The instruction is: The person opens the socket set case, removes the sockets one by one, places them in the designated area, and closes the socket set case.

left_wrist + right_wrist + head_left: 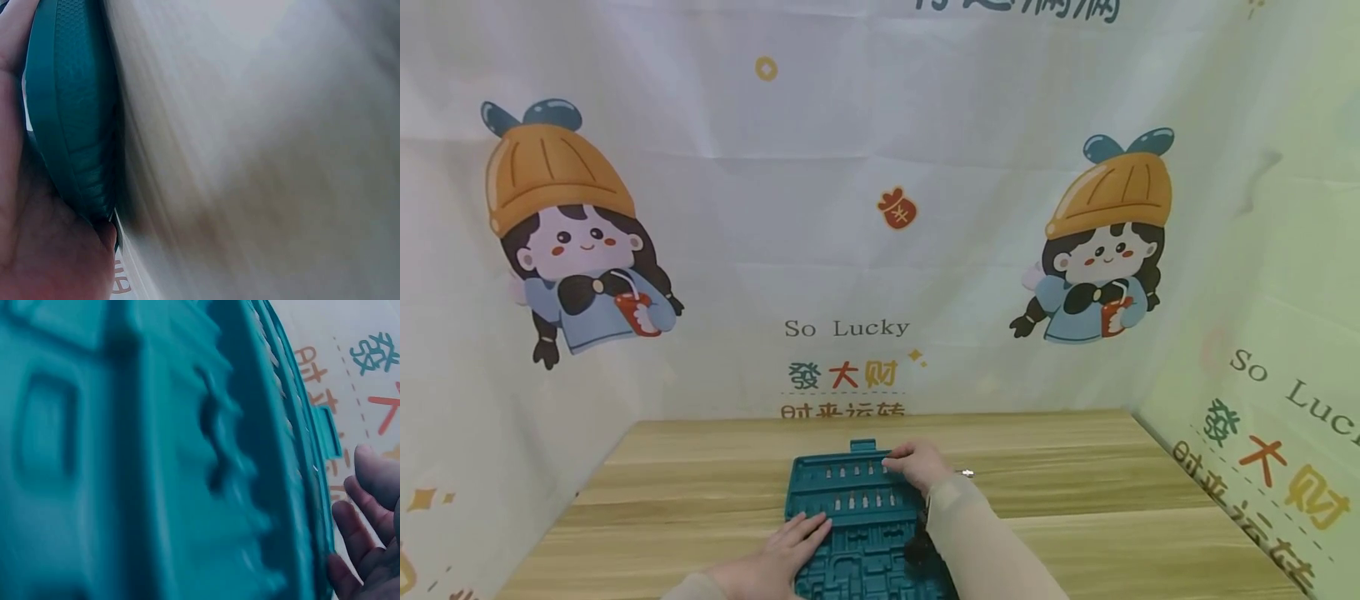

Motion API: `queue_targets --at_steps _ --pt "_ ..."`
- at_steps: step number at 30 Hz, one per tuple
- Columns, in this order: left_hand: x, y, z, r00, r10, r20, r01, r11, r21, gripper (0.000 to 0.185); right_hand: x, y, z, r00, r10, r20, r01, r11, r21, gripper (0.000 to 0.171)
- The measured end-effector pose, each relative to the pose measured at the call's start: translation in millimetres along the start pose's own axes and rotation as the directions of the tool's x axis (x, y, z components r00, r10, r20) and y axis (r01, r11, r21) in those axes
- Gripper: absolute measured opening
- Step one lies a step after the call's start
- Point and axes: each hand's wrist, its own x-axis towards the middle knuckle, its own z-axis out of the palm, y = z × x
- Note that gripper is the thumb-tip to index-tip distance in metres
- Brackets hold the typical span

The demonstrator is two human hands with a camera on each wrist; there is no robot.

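A teal molded tool case (850,575) lies open on the table, with two rows of small screwdriver bits (865,500) standing in its far part. My left hand (782,550) rests on its left edge, fingers stretched over the rim. In the left wrist view the palm (53,250) lies against the case's side (75,125). My right hand (917,462) reaches over the far right corner, fingertips together at the last bit (884,468) of the far row. Whether they pinch it is too small to see. The right wrist view shows several loosely bent fingers (356,531) beside the case's rim (300,462).
A small metal piece (966,473) lies on the wooden table (700,475) just right of my right hand. The case's latch tab (862,445) sticks out at its far edge. A printed white cloth (835,250) hangs behind and at both sides.
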Motion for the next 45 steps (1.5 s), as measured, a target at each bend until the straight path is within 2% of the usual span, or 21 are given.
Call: queue_targets --at_steps 5,14,20,26,30,32,37,40,45 --pt "0.1 -0.9 -0.5 1.000 -0.020 -0.001 0.020 1.000 -0.019 0.091 -6.0 -2.1 8.6 0.998 0.021 -0.064 -0.027 0.995 -0.092 0.018" --pt "1.2 -10.3 2.9 1.000 0.001 0.008 -0.001 1.000 -0.019 0.089 -4.1 -0.4 14.5 0.994 0.057 -0.090 -0.066 0.992 -0.109 0.013" --pt "3.6 -13.8 11.2 0.997 0.060 -0.052 -0.058 0.997 0.048 0.085 1.3 5.3 14.1 0.995 0.091 -0.049 -0.096 0.989 -0.115 0.014" --pt "5.0 -17.2 19.5 0.971 0.203 -0.127 -0.176 0.965 0.193 0.083 6.4 11.6 13.6 0.994 0.105 -0.014 -0.105 0.992 -0.064 0.014" --pt "6.5 -18.2 20.5 0.966 0.218 -0.136 -0.190 0.962 0.196 0.084 4.3 6.4 13.6 0.991 0.130 -0.036 -0.132 0.990 -0.042 0.011" --pt "7.3 -18.4 19.5 0.961 0.236 -0.145 -0.206 0.959 0.194 0.083 0.9 0.2 13.1 0.990 0.127 -0.053 -0.131 0.989 -0.072 0.012" --pt "7.6 -19.9 15.6 0.969 0.203 -0.138 -0.180 0.970 0.161 0.084 -8.7 -15.0 12.5 0.991 0.105 -0.082 -0.117 0.981 -0.153 0.016" --pt "6.2 -19.7 12.7 0.980 0.160 -0.119 -0.142 0.979 0.147 0.085 -11.5 -19.2 13.7 0.991 0.103 -0.086 -0.115 0.982 -0.150 0.016" --pt "4.3 -18.9 9.9 0.983 0.145 -0.112 -0.128 0.982 0.139 0.085 -10.1 -20.2 15.8 0.990 0.107 -0.096 -0.120 0.982 -0.148 0.017"
